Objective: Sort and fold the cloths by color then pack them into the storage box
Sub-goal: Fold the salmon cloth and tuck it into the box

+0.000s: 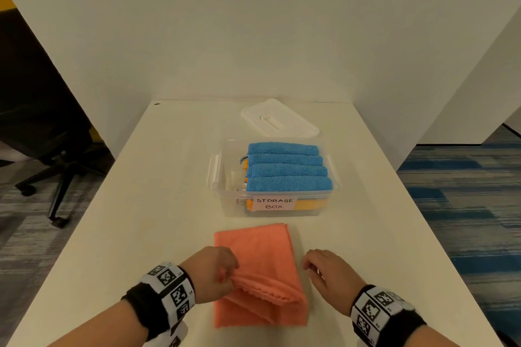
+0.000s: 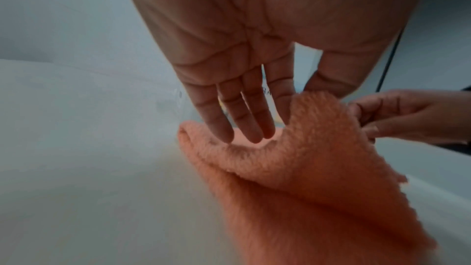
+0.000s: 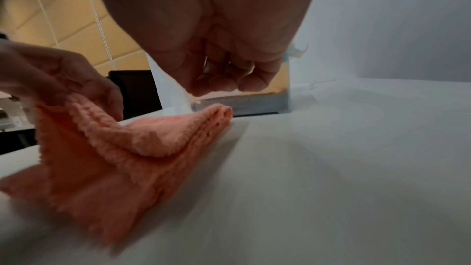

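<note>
A salmon-orange cloth point(image 1: 262, 256) lies folded on the white table point(image 1: 169, 205), just in front of me. My left hand point(image 1: 228, 276) pinches a lifted flap at the cloth's left edge; in the left wrist view the thumb and index finger of this left hand point(image 2: 298, 98) grip the cloth point(image 2: 318, 168) while the other fingers stay straight. My right hand point(image 1: 313, 266) hovers just right of the cloth, loosely curled and holding nothing, as the right wrist view of this hand point(image 3: 224, 86) confirms. Behind stands the clear storage box point(image 1: 217, 169), with blue folded cloths point(image 1: 287, 169) on top of yellow ones point(image 1: 310, 204).
The box's white lid point(image 1: 279, 118) lies behind the box near the back wall. White partition walls close off the table's far end. A black office chair point(image 1: 56, 149) stands on the floor to the left. Bare tabletop flanks the cloth on both sides.
</note>
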Demonstrator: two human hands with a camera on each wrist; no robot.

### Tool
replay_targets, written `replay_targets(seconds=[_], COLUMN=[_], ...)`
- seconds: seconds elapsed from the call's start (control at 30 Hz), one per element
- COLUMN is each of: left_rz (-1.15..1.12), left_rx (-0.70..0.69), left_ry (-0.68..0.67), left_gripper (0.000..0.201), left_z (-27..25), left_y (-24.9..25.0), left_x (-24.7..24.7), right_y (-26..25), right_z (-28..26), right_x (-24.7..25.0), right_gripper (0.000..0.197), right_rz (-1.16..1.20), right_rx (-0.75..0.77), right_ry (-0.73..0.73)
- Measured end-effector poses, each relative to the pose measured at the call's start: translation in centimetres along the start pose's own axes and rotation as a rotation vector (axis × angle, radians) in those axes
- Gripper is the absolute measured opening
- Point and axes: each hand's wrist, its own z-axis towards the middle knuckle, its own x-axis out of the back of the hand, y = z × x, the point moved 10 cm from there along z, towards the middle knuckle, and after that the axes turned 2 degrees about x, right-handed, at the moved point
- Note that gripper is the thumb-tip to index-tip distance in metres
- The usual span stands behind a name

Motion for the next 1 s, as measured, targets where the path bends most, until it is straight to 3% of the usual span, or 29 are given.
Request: replay_targets(seconds=[0.1, 0.23, 0.27, 0.33, 0.4, 0.47, 0.63, 0.77, 0.87, 0.97, 1.0], left_rz=[-0.042, -0.087, -0.099, -0.123, -0.112, 0.001, 0.269, 0.308, 0.294, 0.137, 0.088], left_rx=[0.0, -0.067, -0.08, -0.096, -0.101, -0.094, 0.066, 0.167, 0.245, 0.376, 0.436], left_ry=[0.081, 0.197, 0.211, 0.21, 0.134, -0.011, -0.372, -0.471, -0.362, -0.121, -0.045], left_gripper=[0.045, 0.02, 0.013, 0.007, 0.011, 0.018, 0.014, 0.027, 0.042, 0.037, 0.036], left_z=[0.2, 0.8, 0.9, 0.9, 0.7, 0.4, -1.5, -2.8, -2.4, -1.2, -0.9], left_y=[0.6, 3.3, 4.0, 4.9, 5.1, 4.7, 1.2, -0.8, -2.1, -4.3, -5.3], left_x=[1.5, 3.7, 4.3, 5.1, 5.1, 3.5, -2.3, -4.3, -3.5, -1.5, -0.9], right_y=[-2.4, -5.4, -5.6, -5.6, -5.7, -5.7, -5.0, -4.5, -3.0, 0.4, 1.8], right_z=[0.7, 2.4, 2.8, 3.5, 3.7, 3.2, 1.5, -0.4, -0.6, 0.6, 0.8], right_x=[0.3, -0.7, -1.0, -1.5, -2.2, -3.0, -4.8, -5.6, -4.6, -2.2, -1.6], right_gripper=[0.037, 0.062, 0.06, 0.038, 0.016, 0.01, 0.021, 0.025, 0.024, 0.002, 0.004], right_rz=[0.078, 0.04, 0.026, -0.002, -0.035, -0.044, -0.07, 0.021, 0.121, 0.16, 0.186], right_rx=[0.039, 0.066, 0.057, 0.036, 0.034, 0.06, 0.074, 0.068, -0.023, -0.199, -0.274], right_ry=[-0.035, -0.126, -0.138, -0.148, -0.209, -0.296, -0.463, -0.594, -0.513, -0.184, -0.08])
